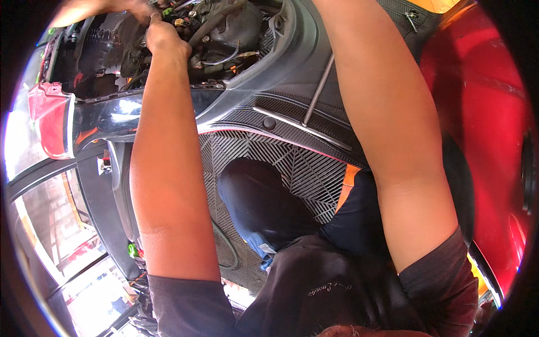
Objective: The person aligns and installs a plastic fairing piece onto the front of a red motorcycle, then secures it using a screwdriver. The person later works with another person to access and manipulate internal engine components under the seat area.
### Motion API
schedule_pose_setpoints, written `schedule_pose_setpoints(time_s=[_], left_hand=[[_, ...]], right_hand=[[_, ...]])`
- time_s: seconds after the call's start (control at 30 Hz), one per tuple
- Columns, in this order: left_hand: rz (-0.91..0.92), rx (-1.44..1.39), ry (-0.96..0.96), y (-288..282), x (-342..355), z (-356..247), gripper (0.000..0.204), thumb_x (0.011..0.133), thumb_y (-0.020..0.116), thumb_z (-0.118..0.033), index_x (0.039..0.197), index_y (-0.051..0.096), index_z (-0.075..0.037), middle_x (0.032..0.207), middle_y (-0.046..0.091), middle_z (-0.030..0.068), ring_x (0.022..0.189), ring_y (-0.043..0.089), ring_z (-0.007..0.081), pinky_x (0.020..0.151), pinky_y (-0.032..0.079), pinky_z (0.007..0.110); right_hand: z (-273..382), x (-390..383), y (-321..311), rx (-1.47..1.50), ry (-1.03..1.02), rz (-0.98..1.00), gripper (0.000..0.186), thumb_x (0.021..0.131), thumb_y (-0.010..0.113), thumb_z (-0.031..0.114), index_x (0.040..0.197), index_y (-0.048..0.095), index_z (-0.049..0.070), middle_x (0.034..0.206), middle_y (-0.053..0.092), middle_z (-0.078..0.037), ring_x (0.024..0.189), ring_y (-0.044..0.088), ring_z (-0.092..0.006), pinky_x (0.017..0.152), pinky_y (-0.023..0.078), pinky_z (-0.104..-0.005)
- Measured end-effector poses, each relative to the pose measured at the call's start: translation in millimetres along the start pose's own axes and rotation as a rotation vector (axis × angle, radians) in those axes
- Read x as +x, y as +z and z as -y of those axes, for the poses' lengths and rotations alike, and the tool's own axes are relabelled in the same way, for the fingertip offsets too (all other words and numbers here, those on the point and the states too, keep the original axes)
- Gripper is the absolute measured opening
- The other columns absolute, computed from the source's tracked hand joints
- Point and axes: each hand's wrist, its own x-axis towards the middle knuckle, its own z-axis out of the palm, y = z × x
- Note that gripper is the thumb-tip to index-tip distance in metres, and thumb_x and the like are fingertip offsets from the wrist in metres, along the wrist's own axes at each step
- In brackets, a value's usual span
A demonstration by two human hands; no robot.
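Note:
My left arm reaches up and forward to the opened front of a motor scooter with dark body panels (252, 78). My left hand (164, 38) is bent at the wrist over the exposed wiring and mechanical parts (224, 31); its fingers are mostly hidden, so what they touch does not show. Another person's hand (126, 8) comes in from the upper left, close to my left fingers. My right arm stretches over the scooter's ribbed footboard, and my right hand lies beyond the upper edge. On the footboard rests a metal T-handle wrench (307, 128), between my arms.
A glossy red body panel (477, 106) stands close on the right. Beneath my knees is grey slatted floor matting (292, 168) with an orange part (347, 182). A red-and-white panel (53, 121) sits at the left. Small metal pieces (411, 21) lie on the dark surface at upper right.

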Motion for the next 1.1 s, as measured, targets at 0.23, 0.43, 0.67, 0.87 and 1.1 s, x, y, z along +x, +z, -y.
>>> schedule_pose_setpoints(time_s=[0.23, 0.43, 0.67, 0.87, 1.1], left_hand=[[0.095, -0.075, 0.017, -5, 10, 4, 0.055, 0.096, 0.051, -0.041, 0.133, 0.046, -0.001, 0.124, 0.057, 0.0166, 0.104, 0.062, 0.0344, 0.089, 0.048, 0.057], [0.108, -0.08, 0.02, -5, 8, 5, 0.057, 0.096, 0.051, -0.043, 0.135, 0.044, -0.001, 0.127, 0.056, 0.0167, 0.105, 0.062, 0.0348, 0.089, 0.048, 0.057], [-0.004, -0.007, 0.022, 1, 4, 2, 0.057, 0.096, 0.049, -0.045, 0.134, 0.046, -0.002, 0.127, 0.057, 0.0168, 0.106, 0.061, 0.0344, 0.092, 0.048, 0.052], [0.138, -0.017, 0.063, -1, -7, 5, 0.053, 0.099, 0.044, -0.043, 0.131, 0.048, -0.002, 0.124, 0.059, 0.0169, 0.101, 0.064, 0.0353, 0.088, 0.051, 0.054], [0.134, -0.018, 0.103, 0, -1, 2, 0.047, 0.103, 0.036, -0.039, 0.132, 0.049, -0.004, 0.125, 0.058, 0.0173, 0.109, 0.06, 0.0366, 0.091, 0.05, 0.056]], right_hand=[[-3, -3, -6, 0.009, -0.074, 0.002, 0.04, 0.073, 0.074, 0.032, 0.09, 0.071, -0.004, 0.1, 0.067, -0.024, 0.099, 0.066, -0.0332, 0.087, 0.052, -0.0402], [-8, 6, 4, -0.021, -0.125, -0.034, 0.037, 0.073, 0.071, 0.029, 0.088, 0.072, -0.004, 0.099, 0.067, -0.024, 0.099, 0.066, -0.0327, 0.086, 0.052, -0.0391], [-11, 15, 13, -0.078, -0.187, -0.094, 0.03, 0.077, 0.061, 0.021, 0.09, 0.072, -0.004, 0.1, 0.067, -0.025, 0.099, 0.066, -0.0329, 0.087, 0.052, -0.0389], [14, -8, 20, 0.008, -0.074, -0.097, 0.03, 0.079, 0.057, 0.015, 0.1, 0.07, -0.002, 0.104, 0.068, -0.023, 0.101, 0.066, -0.0346, 0.087, 0.053, -0.0419], [9, -11, -17, -0.054, -0.086, -0.018, 0.034, 0.075, 0.071, 0.026, 0.093, 0.072, -0.003, 0.098, 0.068, -0.024, 0.096, 0.067, -0.0343, 0.084, 0.053, -0.0417]])
